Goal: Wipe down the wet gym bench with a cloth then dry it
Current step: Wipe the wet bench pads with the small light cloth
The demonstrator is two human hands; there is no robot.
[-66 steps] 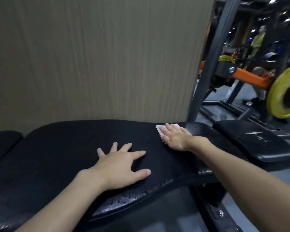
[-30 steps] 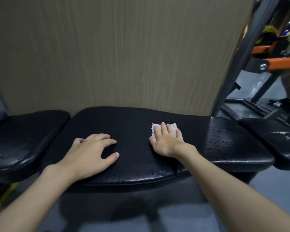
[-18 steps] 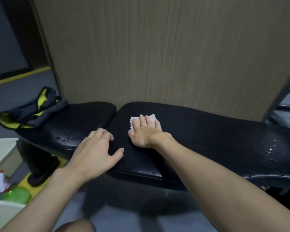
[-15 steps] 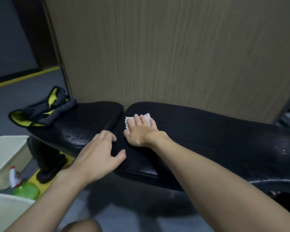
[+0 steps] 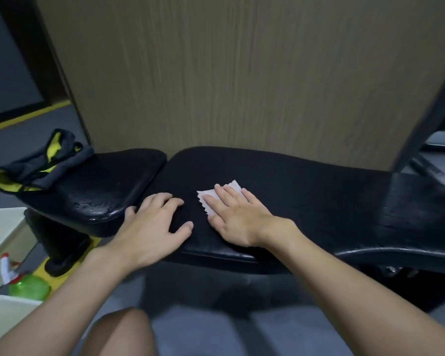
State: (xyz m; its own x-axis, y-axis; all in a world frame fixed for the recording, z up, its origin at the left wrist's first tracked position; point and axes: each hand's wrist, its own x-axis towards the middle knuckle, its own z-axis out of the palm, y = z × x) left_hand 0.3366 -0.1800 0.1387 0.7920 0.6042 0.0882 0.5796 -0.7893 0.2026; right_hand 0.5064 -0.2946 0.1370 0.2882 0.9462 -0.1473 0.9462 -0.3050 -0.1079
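A long black padded gym bench (image 5: 306,186) runs across the view, with a separate black seat pad (image 5: 106,186) at its left end that shows water drops near the front edge. My right hand (image 5: 238,217) lies flat on a small white cloth (image 5: 211,197), pressing it onto the long pad near its left end. Only the cloth's far and left edges show past my fingers. My left hand (image 5: 154,227) rests palm down on the pad's left front corner, fingers spread and holding nothing.
A grey and yellow cloth (image 5: 39,163) is bunched on the seat pad's far left. White bins (image 5: 3,240) and a green spray bottle (image 5: 28,286) sit on the floor at the left. A wood-grain panel (image 5: 229,73) stands behind the bench. A dark metal upright (image 5: 427,106) rises at the right.
My right hand has slid the cloth leftwards along the bench, from its right part to near the gap by the seat pad, then drawn it slightly towards me. My left hand shifted left with it.
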